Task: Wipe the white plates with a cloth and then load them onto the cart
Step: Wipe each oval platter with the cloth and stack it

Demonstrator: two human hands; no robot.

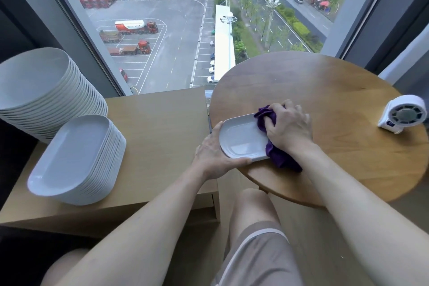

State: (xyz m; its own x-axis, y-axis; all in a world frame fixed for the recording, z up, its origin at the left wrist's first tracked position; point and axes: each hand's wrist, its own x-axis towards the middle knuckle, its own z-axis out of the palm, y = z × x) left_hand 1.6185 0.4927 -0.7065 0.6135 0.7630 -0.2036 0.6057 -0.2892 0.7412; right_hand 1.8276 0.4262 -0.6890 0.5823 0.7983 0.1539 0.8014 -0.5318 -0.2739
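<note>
A white oblong plate [241, 138] lies at the near left edge of the round wooden table [325, 90]. My left hand [214, 154] grips the plate's left rim, thumb along its near edge. My right hand [289, 129] clutches a bunched purple cloth [278, 157] and presses it onto the plate's right end. A stack of the same oblong white plates [76, 160] stands on the low wooden cabinet [162, 134] to the left. Behind it rises a taller stack of round white plates [48, 90].
A small white fan [405, 114] sits at the table's right edge. A floor-to-ceiling window [185, 30] is directly ahead. My knees show below the table. No cart is in view.
</note>
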